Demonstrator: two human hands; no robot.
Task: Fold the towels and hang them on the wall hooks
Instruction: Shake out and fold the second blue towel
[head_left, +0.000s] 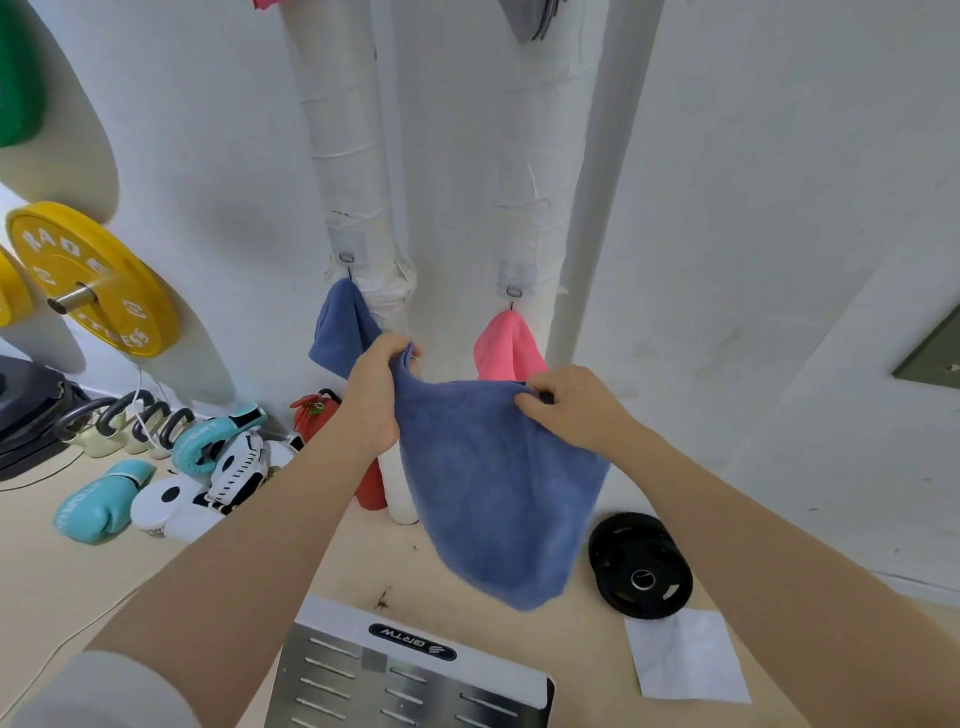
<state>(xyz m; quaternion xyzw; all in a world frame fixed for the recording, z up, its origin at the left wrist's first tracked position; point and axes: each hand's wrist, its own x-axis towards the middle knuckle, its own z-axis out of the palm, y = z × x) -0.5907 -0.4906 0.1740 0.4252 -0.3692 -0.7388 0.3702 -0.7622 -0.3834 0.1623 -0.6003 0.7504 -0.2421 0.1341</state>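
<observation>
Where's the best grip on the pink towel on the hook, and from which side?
Take the pink towel at its bunched top just under the hook, coming from the front and lifting upward. It hangs from that single point, narrowing there, so a pinch gathers it all. Its lower part is hidden behind the blue towel held by both hands.

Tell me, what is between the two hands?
In the head view, the top edge of the blue towel stretches between the left hand and the right hand; both grip it.

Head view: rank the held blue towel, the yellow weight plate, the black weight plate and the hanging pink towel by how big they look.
1. Held blue towel, nearest the camera
2. Yellow weight plate
3. Black weight plate
4. Pink towel, partly hidden
</observation>
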